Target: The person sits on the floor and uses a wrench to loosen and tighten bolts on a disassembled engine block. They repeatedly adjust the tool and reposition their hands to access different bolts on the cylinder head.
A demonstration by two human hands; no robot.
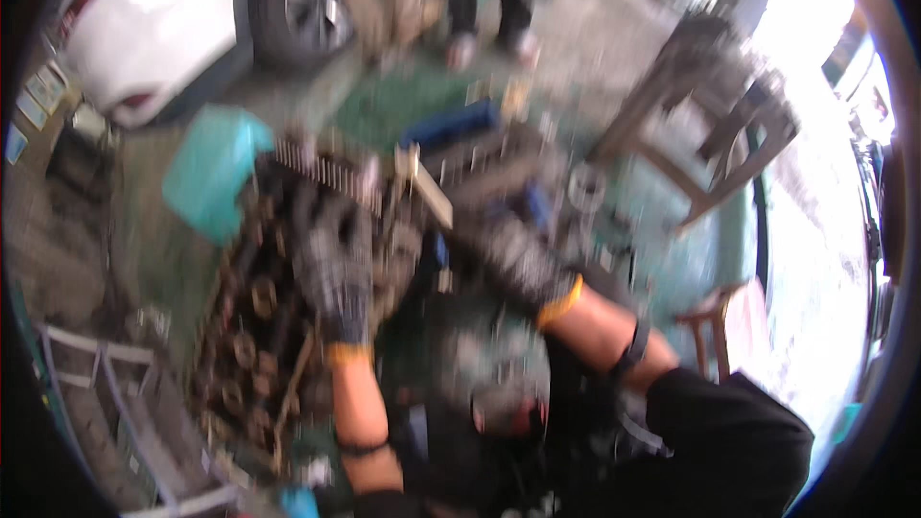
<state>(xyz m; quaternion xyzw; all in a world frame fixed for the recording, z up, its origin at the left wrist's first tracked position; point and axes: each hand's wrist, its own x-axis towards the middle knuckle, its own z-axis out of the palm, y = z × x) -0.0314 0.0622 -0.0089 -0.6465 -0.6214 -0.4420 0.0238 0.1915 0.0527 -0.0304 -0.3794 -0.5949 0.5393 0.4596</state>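
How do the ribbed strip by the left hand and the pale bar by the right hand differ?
The ribbed strip shows alternating light and dark ridges; the pale bar looks plain cream. The ribbed strip slopes gently down to the right, the pale bar steeply. Both look long and narrow, though motion blur hides fine detail.

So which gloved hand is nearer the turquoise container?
The left hand, on that side; the right hand lies farther away, near the pale bar.

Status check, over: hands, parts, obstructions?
Left gloved hand at ridged bar, grip blurred. Right gloved hand by pale stick, contact unclear. Dark parts crowd left of left hand.
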